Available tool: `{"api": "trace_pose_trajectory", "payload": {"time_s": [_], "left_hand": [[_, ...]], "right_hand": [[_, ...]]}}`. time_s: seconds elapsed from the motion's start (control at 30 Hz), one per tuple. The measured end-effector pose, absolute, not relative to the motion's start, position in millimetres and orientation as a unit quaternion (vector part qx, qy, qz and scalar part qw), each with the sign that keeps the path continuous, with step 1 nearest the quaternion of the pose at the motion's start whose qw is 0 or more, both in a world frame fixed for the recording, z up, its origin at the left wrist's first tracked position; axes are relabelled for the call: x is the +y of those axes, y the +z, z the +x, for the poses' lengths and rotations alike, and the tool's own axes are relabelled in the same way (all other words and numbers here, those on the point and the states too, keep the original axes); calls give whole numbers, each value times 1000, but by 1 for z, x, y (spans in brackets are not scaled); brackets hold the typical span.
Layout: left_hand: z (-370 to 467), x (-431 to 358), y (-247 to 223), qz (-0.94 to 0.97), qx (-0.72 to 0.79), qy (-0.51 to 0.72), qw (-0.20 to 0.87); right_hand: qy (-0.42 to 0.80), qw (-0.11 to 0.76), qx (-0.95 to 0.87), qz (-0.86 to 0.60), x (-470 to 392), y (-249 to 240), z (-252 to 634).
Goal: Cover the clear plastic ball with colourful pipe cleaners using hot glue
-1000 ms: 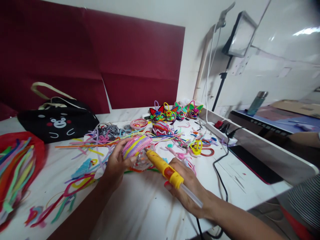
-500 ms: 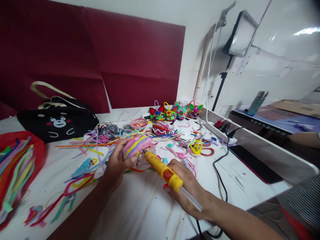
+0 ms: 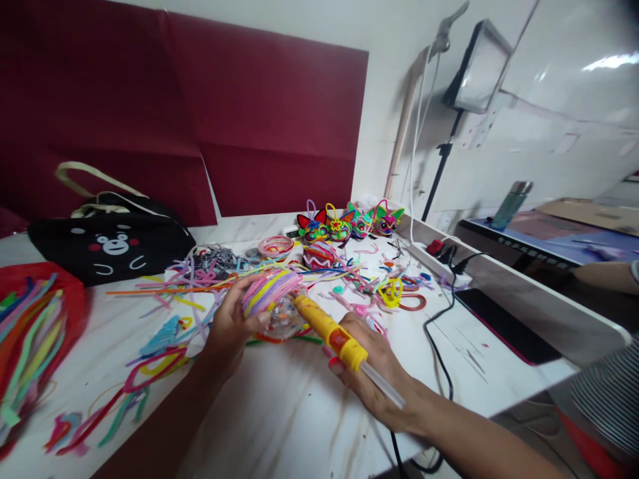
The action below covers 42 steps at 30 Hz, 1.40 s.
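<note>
My left hand (image 3: pixel 232 326) is wrapped round the left side of a ball (image 3: pixel 269 293) with pink, yellow and purple fuzzy strips on its upper part and clear plastic below. A yellow glue gun (image 3: pixel 329 332) is gripped in my right hand (image 3: pixel 374 372), a clear glue stick poking out of its back end. Its nozzle end is at the right side of the ball; whether the two touch I cannot tell. Behind the ball lies a red-and-pink striped piece (image 3: pixel 319 255), beside a round pink coil (image 3: pixel 275 247).
Several colourful eared figures (image 3: pixel 339 227) stand at the back. Fuzzy strips litter the white table (image 3: pixel 279 412). At left are a black bag (image 3: pixel 114 249) and a red bag (image 3: pixel 74 299) of strips. A phone (image 3: pixel 509 326), black cable (image 3: pixel 444 352) and power strip (image 3: pixel 432 261) lie right. A person's arm (image 3: pixel 604 274) shows far right.
The glue gun in my right hand has shifted slightly right, away from the strips. The ball has turned a little in my left hand, showing more clear plastic.
</note>
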<state>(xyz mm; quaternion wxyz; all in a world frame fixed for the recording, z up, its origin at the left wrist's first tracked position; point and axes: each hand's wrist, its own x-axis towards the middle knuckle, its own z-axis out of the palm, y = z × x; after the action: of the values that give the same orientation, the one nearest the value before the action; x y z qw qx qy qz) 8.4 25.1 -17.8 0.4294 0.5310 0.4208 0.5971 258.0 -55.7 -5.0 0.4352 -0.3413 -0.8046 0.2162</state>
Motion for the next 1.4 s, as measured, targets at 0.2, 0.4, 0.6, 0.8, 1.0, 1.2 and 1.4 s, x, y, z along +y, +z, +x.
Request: {"api": "trace_pose_trajectory", "payload": {"time_s": [0.2, 0.4, 0.6, 0.8, 1.0, 1.2, 1.4], "left_hand": [[11, 22, -16, 527, 416, 591, 447], [12, 21, -11, 541, 419, 585, 435], [10, 21, -8, 540, 421, 585, 435], [10, 20, -5, 552, 419, 587, 419], [0, 28, -7, 546, 418, 614, 388], [-4, 30, -5, 536, 404, 637, 379], [0, 26, -2, 557, 399, 636, 354]], "right_hand": [[212, 436, -821, -301, -53, -10, 257], [202, 439, -816, -317, -51, -12, 257], [198, 439, -805, -345, -52, -5, 258], [189, 457, -794, -353, -50, -4, 260], [163, 343, -878, -290, -61, 6, 259], [96, 192, -937, -276, -58, -9, 245], [114, 158, -944, -265, -44, -13, 241]]}}
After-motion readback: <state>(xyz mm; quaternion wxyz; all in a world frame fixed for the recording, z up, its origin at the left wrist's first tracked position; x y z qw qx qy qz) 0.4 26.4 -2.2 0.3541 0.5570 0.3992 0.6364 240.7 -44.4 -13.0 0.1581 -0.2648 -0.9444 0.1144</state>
